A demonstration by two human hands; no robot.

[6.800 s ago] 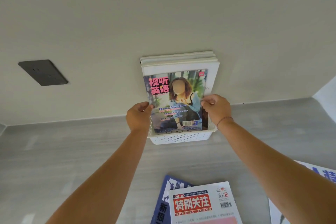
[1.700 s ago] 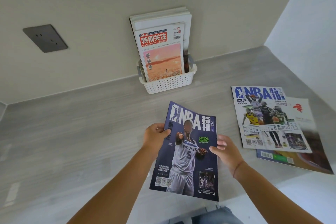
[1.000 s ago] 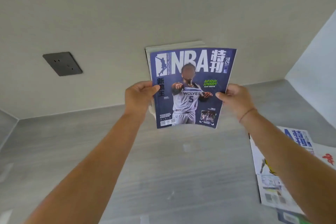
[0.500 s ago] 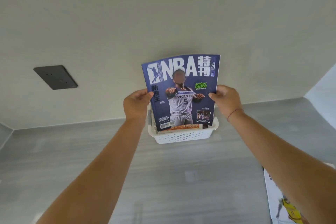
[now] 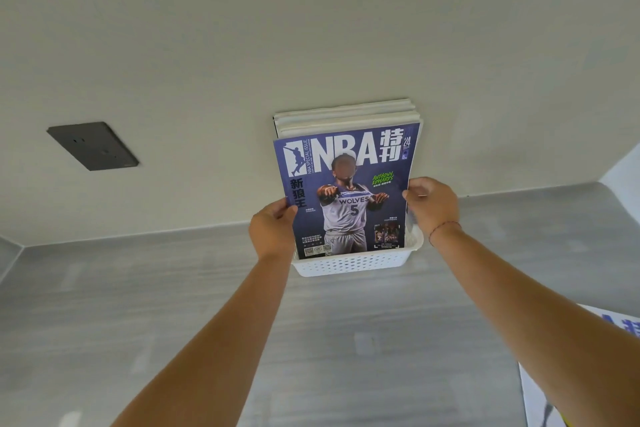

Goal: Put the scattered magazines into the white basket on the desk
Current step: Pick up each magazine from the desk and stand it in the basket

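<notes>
L hand (image 5: 273,229) + R hand (image 5: 433,207) round mag (image 5: 348,199)

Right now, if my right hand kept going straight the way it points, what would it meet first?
Probably the stacked magazines standing in the white basket, right behind the NBA magazine your right hand grips; depth is unclear.

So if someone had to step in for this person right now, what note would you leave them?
Left hand grips the NBA magazine by its left edge; right hand grips its right edge.
The magazine stands upright with its lower edge inside the white basket, in front of a stack of other magazines.
Done: this one is in.
Left: let go, then collect the loose magazine on the desk at right.
</notes>
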